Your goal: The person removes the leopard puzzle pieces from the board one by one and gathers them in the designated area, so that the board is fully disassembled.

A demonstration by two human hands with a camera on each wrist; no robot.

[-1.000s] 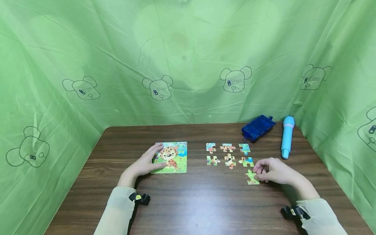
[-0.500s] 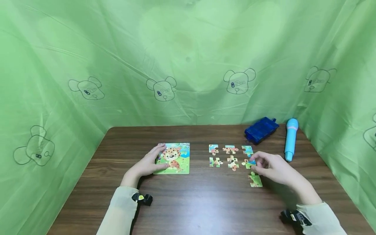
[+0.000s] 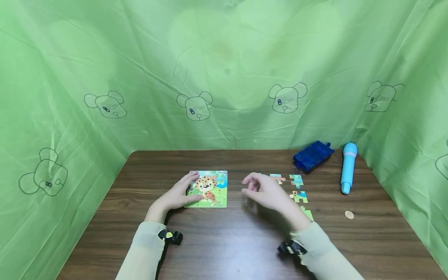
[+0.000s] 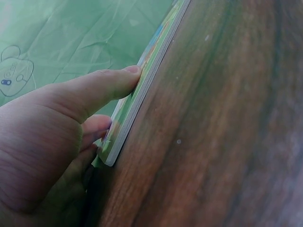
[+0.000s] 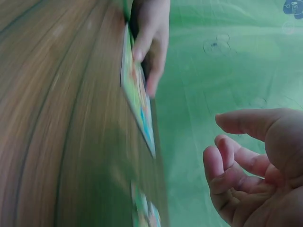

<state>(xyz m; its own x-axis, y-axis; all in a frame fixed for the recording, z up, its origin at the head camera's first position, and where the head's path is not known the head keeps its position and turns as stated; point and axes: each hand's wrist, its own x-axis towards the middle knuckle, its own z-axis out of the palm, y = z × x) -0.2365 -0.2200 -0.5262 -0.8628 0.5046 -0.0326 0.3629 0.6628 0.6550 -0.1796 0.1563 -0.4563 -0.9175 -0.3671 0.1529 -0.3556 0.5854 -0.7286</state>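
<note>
My left hand [image 3: 175, 194] rests on the left part of a square puzzle board [image 3: 218, 192] with a spotted leopard cub picture. Its thumb lies straight over the board [image 4: 137, 101] near the front edge in the left wrist view, with the other fingers at the far side. Over the left part of the loose jigsaw pieces [image 3: 299, 196], my right hand [image 3: 267, 190] hovers. Thumb and fingers are apart and loosely bent, with nothing between them, as the right wrist view shows. This hand and forearm hide several pieces; some pieces [image 5: 147, 210] show blurred below it.
A blue translucent box [image 3: 313, 155] stands at the back right, beside a light-blue toy microphone [image 3: 348, 169]. A small pale round disc [image 3: 349, 214] lies on the right of the brown wooden table [image 3: 217, 241]. Green cloth [image 3: 224, 77] hangs around the back and sides.
My right hand has left the lower right piece and swept left over the pieces, uncovering the pale disc. The left hand has stayed on the board. The view has shifted slightly.
</note>
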